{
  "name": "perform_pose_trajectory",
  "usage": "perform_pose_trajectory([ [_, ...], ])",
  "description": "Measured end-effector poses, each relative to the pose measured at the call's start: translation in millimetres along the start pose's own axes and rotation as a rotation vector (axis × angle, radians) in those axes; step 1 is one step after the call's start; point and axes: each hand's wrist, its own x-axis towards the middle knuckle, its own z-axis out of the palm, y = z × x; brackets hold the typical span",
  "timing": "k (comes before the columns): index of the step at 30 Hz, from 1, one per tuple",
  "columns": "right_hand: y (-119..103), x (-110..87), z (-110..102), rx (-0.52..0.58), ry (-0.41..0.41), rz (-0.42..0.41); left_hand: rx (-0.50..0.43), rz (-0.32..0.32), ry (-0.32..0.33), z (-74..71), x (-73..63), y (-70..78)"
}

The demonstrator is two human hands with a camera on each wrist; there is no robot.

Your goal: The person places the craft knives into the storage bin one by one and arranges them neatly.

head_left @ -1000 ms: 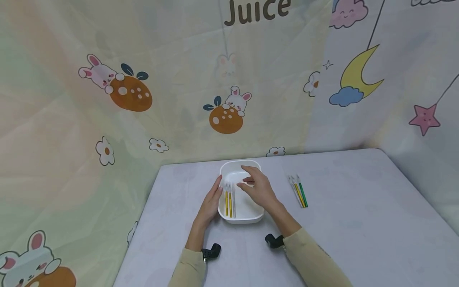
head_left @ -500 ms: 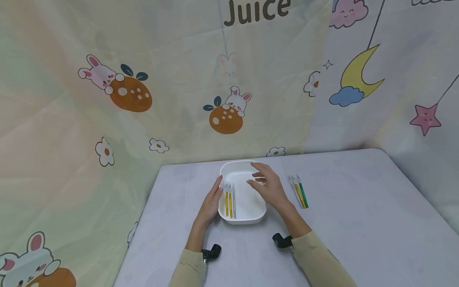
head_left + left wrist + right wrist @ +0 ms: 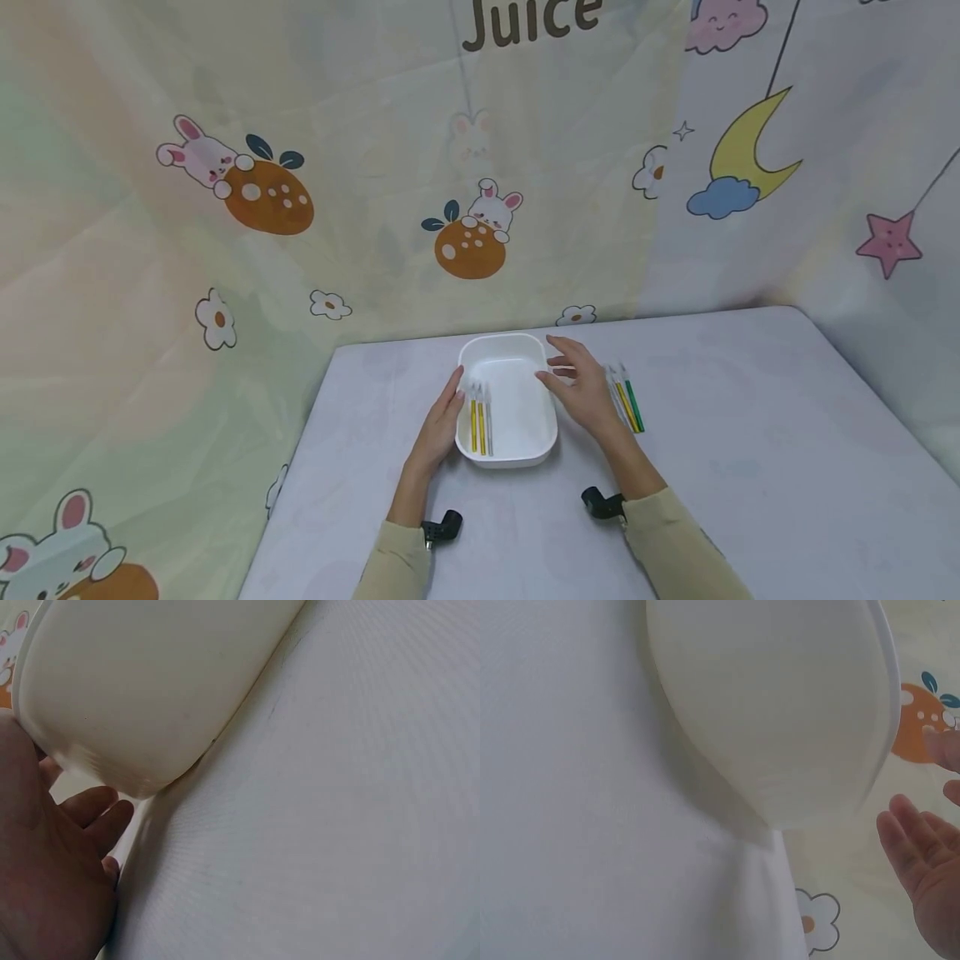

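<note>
A white rectangular tray (image 3: 517,417) with rounded corners stands on the table, its outer wall filling much of both wrist views. Inside it, along the left side, lie 3 slim pen-like sticks (image 3: 481,429), two yellow and one silvery, with pale upper ends. My left hand (image 3: 435,429) holds the tray's left side, thumb by the rim and fingers along the outer wall. My right hand (image 3: 588,396) hovers just beyond the right rim, fingers spread and loosely bent, with nothing in them. In the right wrist view its fingers (image 3: 915,836) are apart from the tray.
More pen-like sticks (image 3: 630,400), silvery, yellow and green, lie to the right of my right hand, partly hidden by it. A white cloth covers the table (image 3: 750,442). A printed curtain (image 3: 360,167) rises behind its far edge.
My right hand has moved right, from above the tray to just past its right rim. My left hand, the tray and the sticks stay put.
</note>
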Motion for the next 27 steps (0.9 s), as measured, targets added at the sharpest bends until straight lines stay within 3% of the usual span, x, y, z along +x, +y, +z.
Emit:
perform_pose_trajectory([
  [9, 12.8, -0.2, -11.0, 0.02, 0.024, 0.046, 0.002, 0.006, -0.001, 0.1, 1.6, 0.1],
  [16, 24.1, 0.3, -18.8, -0.002, 0.033, 0.033, 0.011, 0.016, 0.0, -1.8, 1.5, -0.4],
  [27, 25.2, 1.2, -28.2, -0.015, 0.033, 0.038, 0.008, 0.028, 0.0, -1.6, 1.8, -1.7],
])
